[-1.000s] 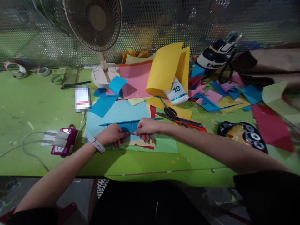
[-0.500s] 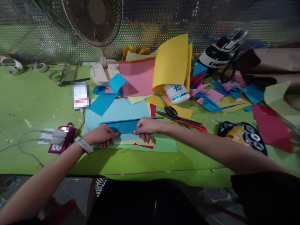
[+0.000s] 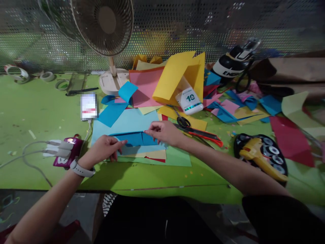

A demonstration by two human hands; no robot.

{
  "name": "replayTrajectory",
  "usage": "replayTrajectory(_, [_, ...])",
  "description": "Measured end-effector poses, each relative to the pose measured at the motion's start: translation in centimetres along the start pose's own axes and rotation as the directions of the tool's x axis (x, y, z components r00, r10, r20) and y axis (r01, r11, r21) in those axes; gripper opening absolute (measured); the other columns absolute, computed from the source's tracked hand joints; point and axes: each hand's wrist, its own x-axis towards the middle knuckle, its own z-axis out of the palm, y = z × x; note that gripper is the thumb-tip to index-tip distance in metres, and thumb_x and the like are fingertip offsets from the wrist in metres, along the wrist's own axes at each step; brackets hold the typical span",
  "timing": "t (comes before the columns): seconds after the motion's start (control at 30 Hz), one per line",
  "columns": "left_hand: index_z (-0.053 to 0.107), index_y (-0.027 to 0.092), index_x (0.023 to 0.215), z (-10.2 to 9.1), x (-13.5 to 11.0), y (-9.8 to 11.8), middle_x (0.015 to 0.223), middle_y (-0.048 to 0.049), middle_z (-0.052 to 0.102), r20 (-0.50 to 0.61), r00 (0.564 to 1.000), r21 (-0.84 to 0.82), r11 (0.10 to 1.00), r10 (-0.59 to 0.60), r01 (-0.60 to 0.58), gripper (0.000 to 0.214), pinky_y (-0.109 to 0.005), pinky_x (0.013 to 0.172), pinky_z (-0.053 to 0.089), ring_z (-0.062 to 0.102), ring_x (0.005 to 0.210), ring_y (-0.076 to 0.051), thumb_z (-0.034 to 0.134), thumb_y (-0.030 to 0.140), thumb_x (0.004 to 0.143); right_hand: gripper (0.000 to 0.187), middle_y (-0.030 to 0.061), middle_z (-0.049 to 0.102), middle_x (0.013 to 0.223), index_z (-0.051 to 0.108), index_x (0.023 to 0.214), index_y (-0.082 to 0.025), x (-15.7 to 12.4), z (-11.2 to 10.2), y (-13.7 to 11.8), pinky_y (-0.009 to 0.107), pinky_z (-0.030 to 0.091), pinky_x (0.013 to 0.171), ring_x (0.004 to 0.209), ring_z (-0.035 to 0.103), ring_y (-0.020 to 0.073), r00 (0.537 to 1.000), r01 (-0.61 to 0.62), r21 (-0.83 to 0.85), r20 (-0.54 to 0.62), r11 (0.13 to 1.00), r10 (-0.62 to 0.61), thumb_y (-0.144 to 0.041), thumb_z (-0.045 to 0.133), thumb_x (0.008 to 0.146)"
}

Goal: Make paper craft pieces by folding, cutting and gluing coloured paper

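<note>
A dark blue folded paper (image 3: 135, 139) lies on a light blue sheet (image 3: 127, 123) near the front of the green table. My left hand (image 3: 105, 149), with a white watch at the wrist, rests at the paper's left end with its fingertips pressed on it. My right hand (image 3: 164, 133) pinches the top edge of the same blue paper near its right end. Green, yellow and red sheets lie under the stack.
Scissors (image 3: 184, 121) and a red-handled tool (image 3: 205, 136) lie just right of my right hand. A fan (image 3: 108, 23), pink and yellow sheets (image 3: 177, 76), a white bottle (image 3: 189, 100), a phone (image 3: 88, 106), a power bank (image 3: 68, 150) and a black tray with a yellow object (image 3: 261, 156) surround the work spot.
My left hand slid leftwards along the blue paper, uncovering more of it. My right hand rose from pressing the paper to pinching its upper edge. The yellow sheet at the back sagged lower.
</note>
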Motion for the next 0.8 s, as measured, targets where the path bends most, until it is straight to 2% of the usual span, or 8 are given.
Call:
replayTrajectory(0.1, [0.068,0.018,0.073,1.7,0.2,0.2,0.057,-0.0025,0.068,-0.096,0.969,0.116,0.970,0.226,-0.214,0.042,-0.022,0.049,0.044,0.061,0.048,-0.013,0.054,0.055,0.088,0.023,0.0066,0.071,0.092,0.070,0.099,-0.020,-0.2,0.1,0.8,0.027,0.044,0.069,0.084,0.065,0.0182,0.926,0.194,-0.424,-0.217,0.885,-0.307,-0.036,0.056,0.094])
replayTrajectory(0.17, [0.072,0.019,0.082,2.8,0.6,0.0,0.070,-0.0046,0.073,-0.155,0.916,0.293,0.902,0.371,-0.315,0.037,-0.024,0.057,0.046,0.065,0.060,-0.015,0.052,0.049,0.091,0.022,0.0105,0.068,0.107,0.071,0.105,-0.020,-0.1,0.5,1.7,0.032,0.042,0.078,0.098,0.061,0.0225,0.865,0.262,-0.628,-0.184,0.733,-0.466,-0.032,0.054,0.095])
replayTrajectory(0.27, [0.074,0.022,0.101,4.0,1.5,-0.1,0.096,-0.0073,0.076,-0.147,0.815,0.424,0.781,0.560,-0.459,0.030,-0.029,0.070,0.048,0.068,0.081,-0.019,0.051,0.041,0.093,0.019,0.0123,0.066,0.113,0.071,0.099,-0.018,0.2,1.3,2.9,0.036,0.039,0.083,0.099,0.058,0.0241,0.818,0.318,-0.764,-0.079,0.562,-0.570,-0.025,0.054,0.095])
replayTrajectory(0.37, [0.074,0.020,0.094,4.2,1.8,0.2,0.087,-0.0070,0.075,-0.164,0.805,0.412,0.781,0.570,-0.469,0.032,-0.028,0.064,0.045,0.064,0.072,-0.017,0.050,0.041,0.094,0.022,0.0092,0.070,0.101,0.070,0.094,-0.017,0.4,1.8,3.5,0.036,0.037,0.081,0.088,0.058,0.0216,0.809,0.335,-0.796,-0.032,0.505,-0.587,-0.015,0.049,0.095])
replayTrajectory(0.47, [0.068,0.018,0.066,3.6,1.3,0.9,0.060,-0.0033,0.065,-0.212,0.858,0.310,0.865,0.467,-0.394,0.045,-0.025,0.053,0.037,0.054,0.053,-0.012,0.050,0.050,0.093,0.024,0.0080,0.071,0.094,0.069,0.093,-0.017,0.4,1.6,3.5,0.034,0.037,0.078,0.084,0.060,0.0210,0.798,0.308,-0.780,-0.100,0.545,-0.594,-0.017,0.046,0.097])
replayTrajectory(0.6, [0.055,0.017,0.050,2.3,0.8,1.6,0.044,0.0000,0.050,-0.325,0.878,0.220,0.931,0.352,-0.291,0.057,-0.026,0.049,0.033,0.046,0.047,-0.011,0.050,0.059,0.090,0.025,0.0079,0.072,0.097,0.068,0.098,-0.018,-0.2,0.8,2.9,0.030,0.043,0.079,0.088,0.064,0.0192,0.775,0.260,-0.639,-0.309,0.724,-0.551,-0.024,0.044,0.099])
replayTrajectory(0.7, [0.063,0.016,0.067,2.1,1.5,2.2,0.062,-0.0025,0.062,-0.303,0.908,0.045,0.956,0.290,-0.290,0.048,-0.025,0.055,0.041,0.055,0.060,-0.014,0.058,0.060,0.084,0.027,0.0075,0.073,0.097,0.068,0.098,-0.019,-0.9,0.5,2.1,0.028,0.046,0.077,0.088,0.066,0.0183,0.766,0.249,-0.549,-0.392,0.798,-0.509,-0.028,0.043,0.100])
replayTrajectory(0.8, [0.065,0.017,0.090,3.2,2.8,2.9,0.085,-0.0046,0.069,-0.225,0.954,-0.440,0.852,0.200,-0.283,0.044,-0.028,0.071,0.051,0.063,0.081,-0.017,0.063,0.059,0.081,0.027,0.0073,0.074,0.096,0.068,0.097,-0.018,-1.5,0.7,1.3,0.028,0.047,0.075,0.086,0.067,0.0178,0.757,0.245,-0.563,-0.398,0.789,-0.519,-0.027,0.043,0.099])
